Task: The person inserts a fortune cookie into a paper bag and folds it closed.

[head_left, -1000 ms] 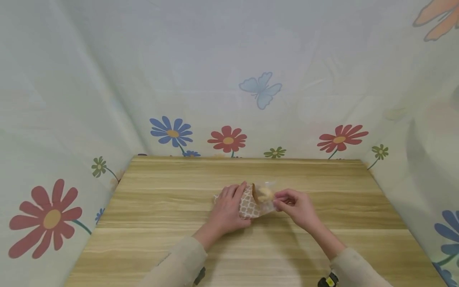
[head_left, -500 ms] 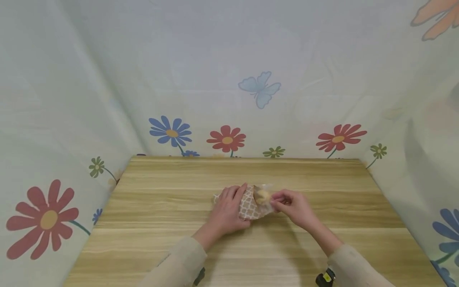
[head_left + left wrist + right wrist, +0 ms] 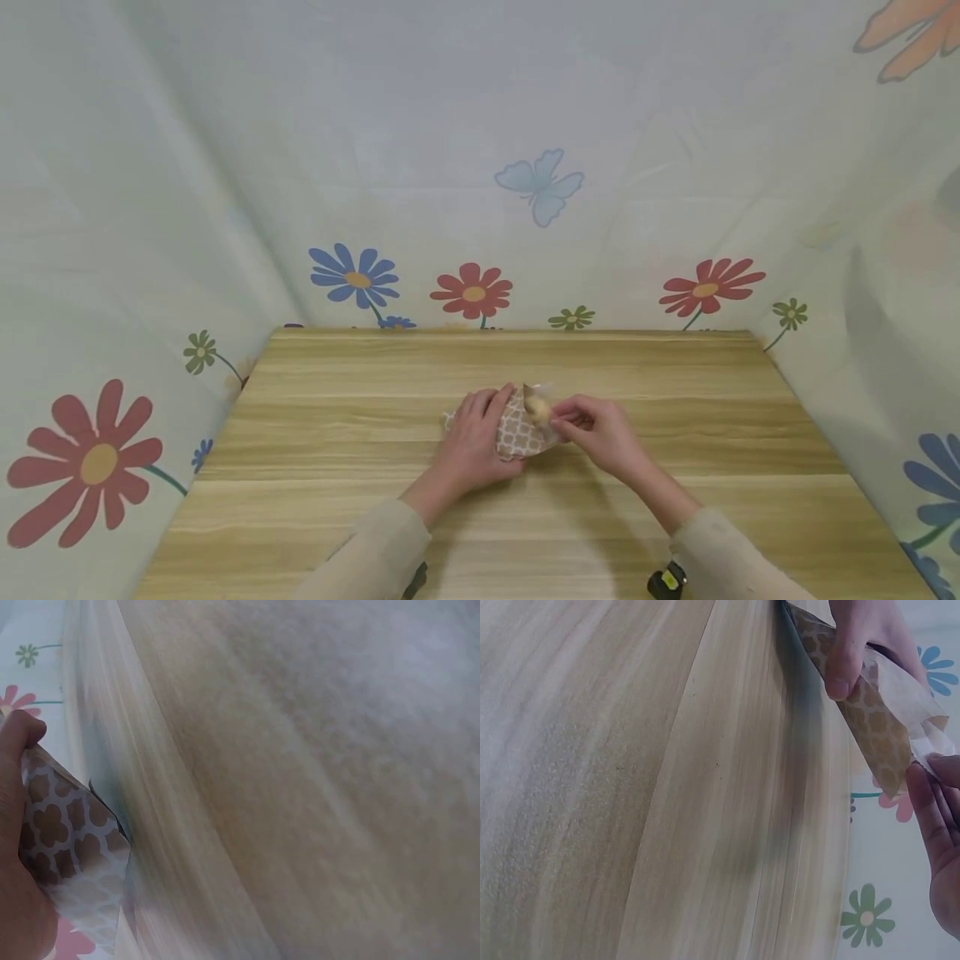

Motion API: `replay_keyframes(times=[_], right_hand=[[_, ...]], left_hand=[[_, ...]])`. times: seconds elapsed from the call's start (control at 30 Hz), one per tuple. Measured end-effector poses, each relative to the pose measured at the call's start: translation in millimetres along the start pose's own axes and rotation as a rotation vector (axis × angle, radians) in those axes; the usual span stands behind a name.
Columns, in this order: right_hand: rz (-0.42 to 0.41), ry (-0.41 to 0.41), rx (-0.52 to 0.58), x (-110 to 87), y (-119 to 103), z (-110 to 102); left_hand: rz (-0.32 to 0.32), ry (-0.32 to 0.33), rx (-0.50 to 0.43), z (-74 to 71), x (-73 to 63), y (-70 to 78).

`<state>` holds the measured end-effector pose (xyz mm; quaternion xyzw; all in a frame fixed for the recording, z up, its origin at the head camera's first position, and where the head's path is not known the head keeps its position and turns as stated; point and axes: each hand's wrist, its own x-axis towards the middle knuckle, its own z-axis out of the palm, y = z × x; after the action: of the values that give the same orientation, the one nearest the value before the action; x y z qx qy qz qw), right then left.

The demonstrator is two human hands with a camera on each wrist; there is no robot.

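Observation:
A brown paper bag (image 3: 517,433) with a white lattice pattern lies at the middle of the table, its mouth facing right. My left hand (image 3: 468,442) grips it, thumb near me and fingers on the far side. At the mouth, a clear plastic packet (image 3: 538,408) with something pale yellow inside sits partly within the bag; what that is cannot be made out. My right hand (image 3: 596,433) pinches the packet's outer end between thumb and fingers. In the right wrist view the fingertips (image 3: 919,776) meet at the bag's mouth. The left wrist view has only the patterned bag (image 3: 67,832) and part of the left hand.
The wood-grain table (image 3: 337,375) extends around both hands. White cloth walls (image 3: 397,150) printed with flowers and a butterfly rise behind it and on both sides. A dark strap piece (image 3: 667,579) shows at the right sleeve.
My right hand has moved left toward the bag, and the clear packet has slid further into its mouth. The left hand keeps its hold on the bag, nearly still.

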<state>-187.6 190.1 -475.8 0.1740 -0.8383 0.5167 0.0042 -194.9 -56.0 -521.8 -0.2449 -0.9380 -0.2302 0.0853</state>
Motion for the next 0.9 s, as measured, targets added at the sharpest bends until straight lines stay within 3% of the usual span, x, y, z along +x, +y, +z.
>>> replay_keyframes(times=[0.3,0.9], right_hand=[[-0.012,-0.007,-0.078,1.8,-4,3],[-0.061,-0.125,-0.146,1.4,-11,-2]], left_hand=[[0.013,0.028,0.006,-0.9,1.0,3.3],[0.039,0.034,0.02,3.1,2.2,5.2]])
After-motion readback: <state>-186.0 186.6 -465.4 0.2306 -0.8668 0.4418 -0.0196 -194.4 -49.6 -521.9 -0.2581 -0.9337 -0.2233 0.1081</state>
